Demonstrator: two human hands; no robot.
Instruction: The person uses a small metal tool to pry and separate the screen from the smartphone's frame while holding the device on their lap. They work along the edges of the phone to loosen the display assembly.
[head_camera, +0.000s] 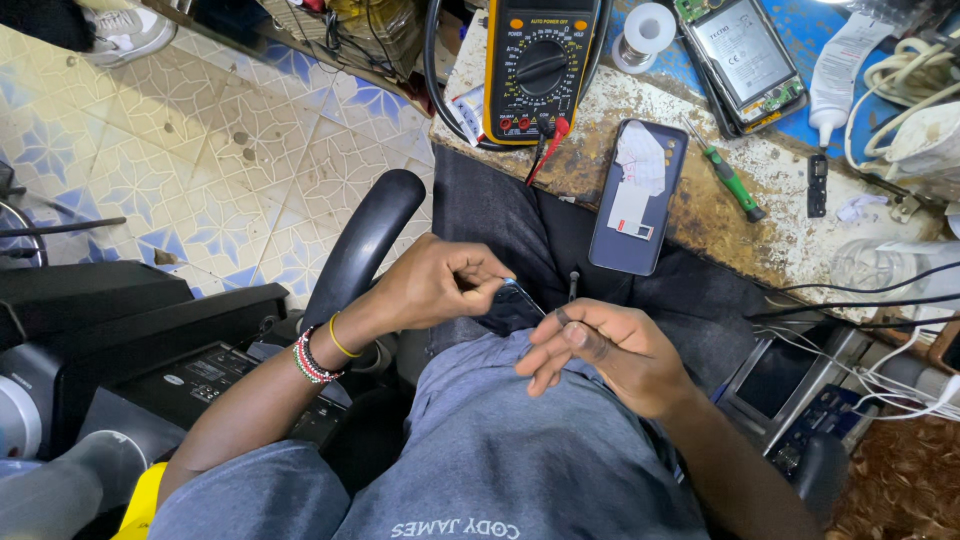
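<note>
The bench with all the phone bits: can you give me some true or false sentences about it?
1. The yellow multimeter lies on the worn bench. True.
2. The left hand holds a small dark phone part. True.
3. The right hand is empty. False: it pinches a thin dark tool.
4. The green-handled screwdriver lies on the floor. False: it lies on the bench.
5. The blue phone back cover lies on the bench edge. True.
</note>
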